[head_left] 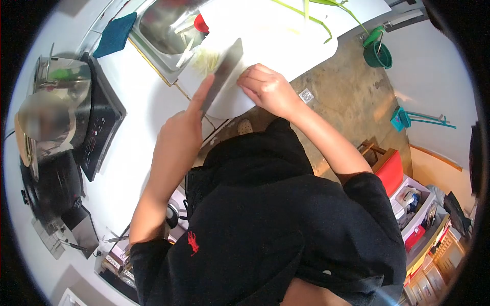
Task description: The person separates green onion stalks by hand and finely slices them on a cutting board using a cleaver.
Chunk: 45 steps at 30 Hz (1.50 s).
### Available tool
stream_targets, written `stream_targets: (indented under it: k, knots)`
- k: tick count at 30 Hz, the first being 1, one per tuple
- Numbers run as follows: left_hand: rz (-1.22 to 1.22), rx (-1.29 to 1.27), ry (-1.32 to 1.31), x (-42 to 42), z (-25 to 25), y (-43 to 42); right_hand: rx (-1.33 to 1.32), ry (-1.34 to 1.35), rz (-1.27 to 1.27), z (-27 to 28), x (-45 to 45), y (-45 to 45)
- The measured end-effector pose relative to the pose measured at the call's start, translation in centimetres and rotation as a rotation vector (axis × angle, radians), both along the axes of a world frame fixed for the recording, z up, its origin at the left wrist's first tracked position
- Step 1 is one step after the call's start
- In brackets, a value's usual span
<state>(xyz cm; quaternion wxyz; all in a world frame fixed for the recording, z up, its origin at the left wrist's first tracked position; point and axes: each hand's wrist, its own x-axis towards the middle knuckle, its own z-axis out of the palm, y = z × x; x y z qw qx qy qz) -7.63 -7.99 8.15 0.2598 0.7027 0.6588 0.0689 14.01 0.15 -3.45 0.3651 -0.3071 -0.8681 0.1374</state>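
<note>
My left hand (181,130) is closed around the handle of a kitchen knife (224,74), its index finger stretched along the blade's back. The blade points away from me over a white cutting board (229,104). Finely cut pale green vegetable pieces (206,61) lie beside the blade on its left. Just right of the knife, my right hand (268,89) has its fingers bunched together on the board. What they hold is lost in the glare. Long green leaves (319,20) lie farther off on the bright white surface.
A metal sink (158,30) with a red item (201,23) stands at upper left, near a teal cloth (116,34). An induction cooker (99,127) and pots are at far left. A green bucket (377,55) and red chair (389,171) stand on the right.
</note>
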Motion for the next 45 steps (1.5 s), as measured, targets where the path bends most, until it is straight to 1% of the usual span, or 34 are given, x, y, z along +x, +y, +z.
stream_targets:
  k: [3, 6, 9, 12, 15, 18, 21, 24, 27, 30, 33, 36, 41, 42, 45]
  knots:
    - [-0.077, -0.074, 0.116, 0.7, 0.7, -0.5, -0.002, -0.047, 0.003, 0.0, 0.1, 0.2]
    - [-0.101, -0.030, 0.025, 0.9, -0.6, 0.3, -0.016, -0.072, 0.010, 0.1, 0.2, 0.2]
    - [-0.126, 0.014, 0.093, 2.8, -2.1, 2.1, -0.030, -0.082, 0.009, 0.1, 0.2, 0.2]
    - [-0.109, 0.090, 0.026, 3.8, -2.9, 3.6, -0.020, -0.076, 0.018, 0.1, 0.1, 0.3]
    - [-0.064, -0.039, 0.032, 3.3, -1.9, 2.5, -0.014, -0.074, 0.033, 0.3, 0.4, 0.5]
    - [-0.040, -0.051, -0.052, 0.6, -0.8, 0.0, -0.029, -0.062, 0.037, 0.4, 0.6, 0.7]
    - [0.011, -0.005, -0.003, 0.2, 0.2, -0.7, -0.032, -0.035, 0.051, 0.7, 0.3, 0.5]
    - [-0.039, -0.052, -0.012, 0.8, 0.1, -0.7, -0.012, -0.057, 0.055, 0.7, 0.5, 0.7]
    - [-0.071, 0.022, 0.002, 1.1, -1.3, -0.2, -0.015, -0.075, 0.053, 0.4, 0.5, 0.8]
    - [-0.051, -0.013, -0.007, 2.8, -1.7, 1.9, -0.046, -0.087, 0.051, 0.4, 0.6, 0.7]
    - [-0.056, 0.038, -0.050, 3.8, -2.3, 3.6, -0.049, -0.088, 0.053, 0.5, 0.6, 0.6]
    - [-0.014, -0.046, -0.030, 3.6, -1.7, 2.9, -0.036, -0.081, 0.061, 0.5, 0.6, 0.6]
    - [0.032, -0.082, -0.138, -0.1, -0.8, -1.8, -0.024, -0.065, 0.066, 0.6, 0.7, 0.5]
    - [0.041, -0.082, -0.163, -0.6, -0.5, -2.2, -0.033, -0.073, 0.061, 0.7, 0.6, 0.5]
    - [0.126, -0.118, -0.120, -1.1, 0.6, -1.6, -0.077, -0.079, 0.076, 0.9, 0.5, 0.4]
